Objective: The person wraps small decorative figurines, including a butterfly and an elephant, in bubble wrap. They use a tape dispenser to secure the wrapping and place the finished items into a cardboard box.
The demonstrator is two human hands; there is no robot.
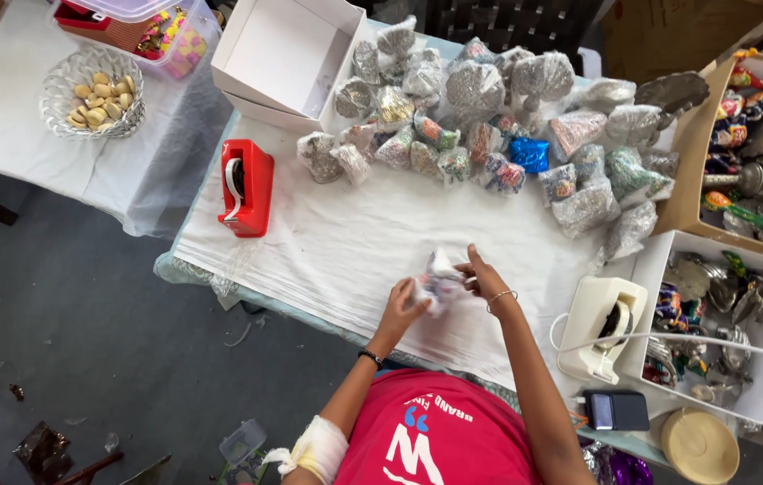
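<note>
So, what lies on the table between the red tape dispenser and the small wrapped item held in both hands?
In the head view, only bare white tablecloth lies between the red tape dispenser and the wrapped item.

The small bundle (440, 280) is a crumpled lump in clear, shiny plastic wrap, whitish with hints of blue and purple showing through. It sits between the left hand (402, 301) and the right hand (482, 277), gripped from both sides by the fingers, low over the white cloth of the worktop (337, 242) near its front edge. What lies inside the wrap cannot be made out.
</note>
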